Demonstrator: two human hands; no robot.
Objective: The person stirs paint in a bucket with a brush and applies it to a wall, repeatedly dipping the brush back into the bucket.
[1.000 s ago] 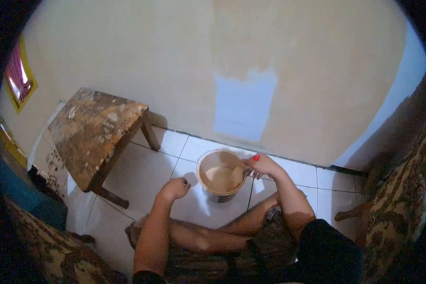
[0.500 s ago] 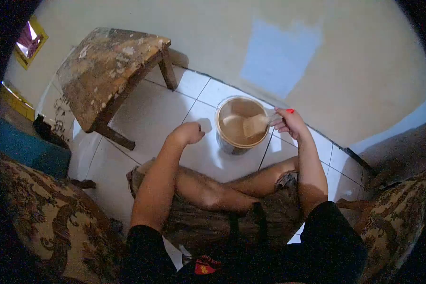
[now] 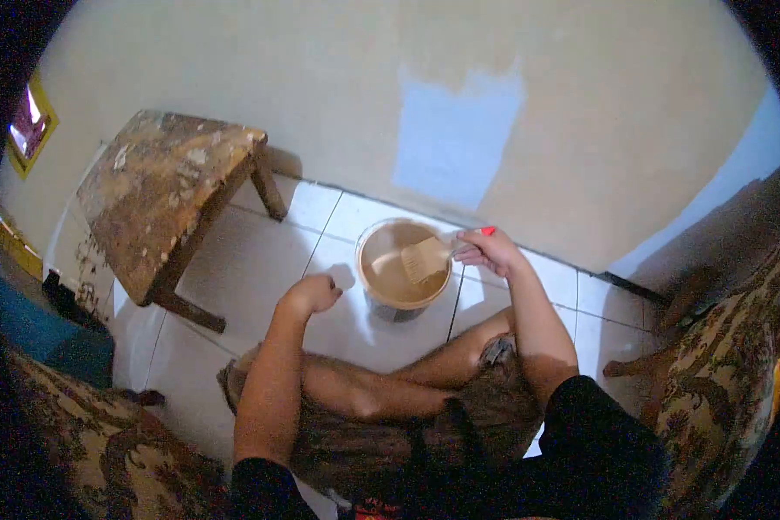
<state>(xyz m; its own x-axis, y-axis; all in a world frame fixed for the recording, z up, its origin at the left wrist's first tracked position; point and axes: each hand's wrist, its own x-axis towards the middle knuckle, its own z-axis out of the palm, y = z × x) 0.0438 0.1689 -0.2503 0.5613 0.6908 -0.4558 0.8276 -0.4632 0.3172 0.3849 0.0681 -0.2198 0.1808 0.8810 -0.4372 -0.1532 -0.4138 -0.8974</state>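
Note:
My right hand [image 3: 492, 252] grips the handle of a wide paintbrush [image 3: 426, 259], which has a red handle end. The bristles, coated in beige, are over the opening of a round bucket [image 3: 364, 279] that stands on the tiles before my crossed legs. Left of the bucket, my left hand [image 3: 317, 295] hovers apart from it with curled fingers; whether anything is inside them is hidden.
A paint-spattered wooden table [image 3: 169, 186] stands at the left. Behind the bucket rises a beige wall [image 3: 329, 95] with a light blue patch [image 3: 457, 130]. Patterned upholstered seats [image 3: 719, 381] flank me, and a blue item [image 3: 48, 334] lies far left.
The view has tilted up and shifted right, so the bucket, table and hands appear lower and further left. My right hand still holds the brush at the bucket.

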